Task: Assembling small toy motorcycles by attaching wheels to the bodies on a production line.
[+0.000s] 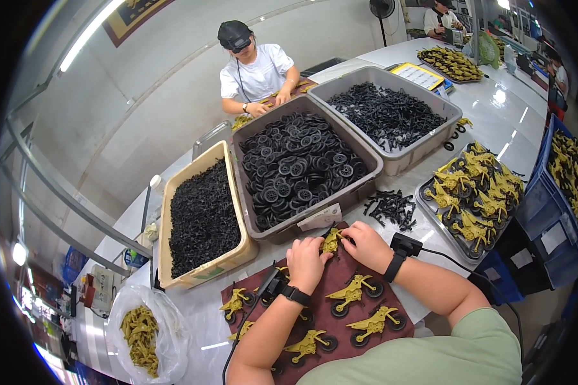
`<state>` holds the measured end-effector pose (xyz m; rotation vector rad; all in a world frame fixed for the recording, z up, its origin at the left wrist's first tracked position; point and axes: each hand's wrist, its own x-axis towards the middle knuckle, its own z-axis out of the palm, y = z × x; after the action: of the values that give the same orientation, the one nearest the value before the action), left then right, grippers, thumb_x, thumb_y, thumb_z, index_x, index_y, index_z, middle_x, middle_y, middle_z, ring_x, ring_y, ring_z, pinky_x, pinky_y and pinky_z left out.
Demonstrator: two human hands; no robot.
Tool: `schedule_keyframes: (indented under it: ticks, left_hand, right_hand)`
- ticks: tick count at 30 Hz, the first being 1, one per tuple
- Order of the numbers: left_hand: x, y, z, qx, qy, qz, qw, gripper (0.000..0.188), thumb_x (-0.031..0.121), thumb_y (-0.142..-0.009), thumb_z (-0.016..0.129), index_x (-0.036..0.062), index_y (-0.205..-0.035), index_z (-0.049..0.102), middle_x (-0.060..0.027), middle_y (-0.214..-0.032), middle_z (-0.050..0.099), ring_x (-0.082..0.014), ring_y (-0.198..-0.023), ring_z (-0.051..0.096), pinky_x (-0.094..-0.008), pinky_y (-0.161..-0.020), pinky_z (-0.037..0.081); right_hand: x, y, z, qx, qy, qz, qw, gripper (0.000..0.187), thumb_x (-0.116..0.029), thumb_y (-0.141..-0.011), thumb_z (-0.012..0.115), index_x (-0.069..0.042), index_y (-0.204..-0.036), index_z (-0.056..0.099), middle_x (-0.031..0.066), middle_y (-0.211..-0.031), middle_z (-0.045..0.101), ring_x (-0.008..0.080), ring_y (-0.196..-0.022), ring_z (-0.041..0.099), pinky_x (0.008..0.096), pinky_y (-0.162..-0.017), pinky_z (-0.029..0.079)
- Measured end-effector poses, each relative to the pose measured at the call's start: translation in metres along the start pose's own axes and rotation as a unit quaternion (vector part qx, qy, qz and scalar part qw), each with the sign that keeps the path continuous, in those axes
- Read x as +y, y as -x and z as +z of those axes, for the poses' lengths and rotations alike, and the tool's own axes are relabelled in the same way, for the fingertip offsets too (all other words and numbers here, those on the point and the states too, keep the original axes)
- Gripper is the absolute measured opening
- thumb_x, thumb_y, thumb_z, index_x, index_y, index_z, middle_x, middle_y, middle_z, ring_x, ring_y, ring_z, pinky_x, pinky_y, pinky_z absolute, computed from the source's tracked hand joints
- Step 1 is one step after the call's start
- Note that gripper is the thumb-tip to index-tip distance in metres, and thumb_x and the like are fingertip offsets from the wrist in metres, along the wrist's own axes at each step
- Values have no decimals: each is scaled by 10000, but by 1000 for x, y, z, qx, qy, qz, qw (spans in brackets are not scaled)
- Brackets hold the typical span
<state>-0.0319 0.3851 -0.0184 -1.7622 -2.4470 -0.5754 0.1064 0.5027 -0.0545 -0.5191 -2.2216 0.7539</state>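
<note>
Both of my hands are closed on one yellow toy motorcycle [332, 241] at the far edge of a maroon cloth [380, 289]. My left hand [306, 262] grips it from the left, my right hand [368, 248] from the right with thumb and fingers pinched. My fingers cover part of the toy. Nearer to me on the cloth lie several similar toy motorcycles, such as one [353, 292] with black wheels beside my right forearm and another [377, 323] nearer my body. My left forearm hides some of the others.
Beyond the cloth stand a bin of black wheels [374, 168], a cream bin of small black parts [247, 242] and a grey bin of black parts [453, 125]. Loose black parts [392, 210] lie right of them. A tray [474, 260] holds finished-looking motorcycles; a plastic bag [173, 324] holds yellow parts. A co-worker [257, 74] sits opposite.
</note>
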Motion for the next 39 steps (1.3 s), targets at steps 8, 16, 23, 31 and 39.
schedule_keyframes:
  ticks: [8, 16, 23, 31, 39]
  left_hand:
    - [4, 4, 4, 17, 7, -10, 1000, 350, 226, -689, 775, 103, -999, 671, -27, -985, 650, -252, -946, 559, -374, -806, 418]
    - [1, 4, 5, 8, 22, -7, 1000, 346, 214, -694, 772, 101, -1002, 664, -38, -967, 656, -261, -942, 562, -378, -808, 418]
    - [-2, -4, 3, -25, 3, 29, 999, 326, 212, -669, 780, 90, -943, 652, -66, -912, 653, -293, -891, 569, -405, -779, 440]
    - [-1, -7, 15, -22, -118, 123, 985, 200, 157, -679, 721, 50, -785, 590, -81, -771, 617, -273, -799, 585, -398, -746, 439]
    - [-13, -6, -6, 52, -55, 176, 981, 248, 169, -677, 647, 46, -892, 662, -65, -743, 630, -231, -749, 584, -374, -696, 398]
  right_hand:
    - [3, 4, 4, -8, -3, 28, 1000, 156, -128, -805, 648, -6, -901, 638, 141, -926, 564, 328, -912, 556, 397, -836, 462]
    - [0, 7, 0, -2, 46, 29, 999, 130, -150, -787, 668, -45, -854, 631, 104, -956, 557, 303, -948, 535, 401, -848, 437]
    - [2, 3, -3, -32, 56, 25, 998, 120, -141, -788, 663, -55, -861, 622, 107, -938, 572, 315, -928, 546, 408, -821, 450]
    - [17, -3, -11, -108, -33, -31, 993, 401, 81, -759, 516, -57, -1124, 605, 153, -1006, 568, 343, -956, 560, 389, -891, 451]
    - [16, -15, -23, -82, -112, -83, 987, 536, 61, -726, 560, -67, -1245, 532, 154, -1175, 526, 332, -1124, 517, 376, -986, 412]
